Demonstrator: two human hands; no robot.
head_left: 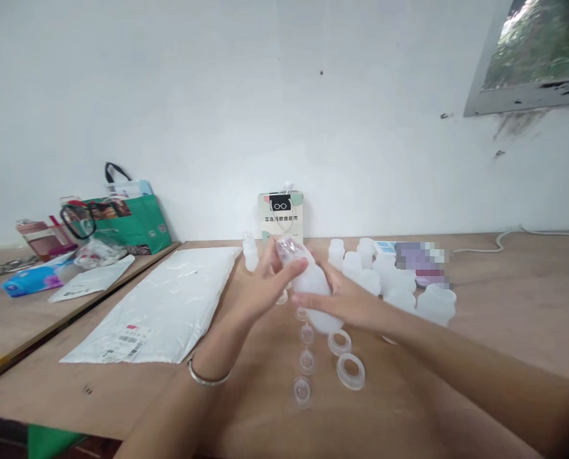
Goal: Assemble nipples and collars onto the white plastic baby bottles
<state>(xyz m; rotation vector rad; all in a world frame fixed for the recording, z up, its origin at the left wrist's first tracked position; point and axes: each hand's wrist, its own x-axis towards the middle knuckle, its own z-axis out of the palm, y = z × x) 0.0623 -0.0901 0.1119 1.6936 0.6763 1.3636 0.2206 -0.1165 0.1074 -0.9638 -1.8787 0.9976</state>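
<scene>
- The left grip [261,290] is closed around the upper, clear end of a white bottle [319,288], its thumb laid across the side.
- The right grip [349,298] is wrapped around the bottle's lower body, fingers curved behind it, so both have hold of the same piece.
- The bottle is tilted, clear end towards the far edge of the tabletop [514,299], rounded white end towards the near edge; it is held over the middle.
- Below it, a row of clear nipple-shaped pieces [307,361] runs towards the near edge, the closest ones well apart from the hands.
- Just right of that row lie two translucent rings [351,372], close together.
- Towards the right of the tabletop stands a cluster of white containers [436,305], with a blurred purple item [411,262] beside it.
- Near the far edge, left of the hands, stands another white bottle with a clear top [251,252]; a printed paper bag [270,207] stands at that edge, against the wall.
- A white mailing pouch [164,299] lies flat along the left edge.
- Beyond that edge, a second surface carries a green bag [143,223] and a blue packet [30,278].
</scene>
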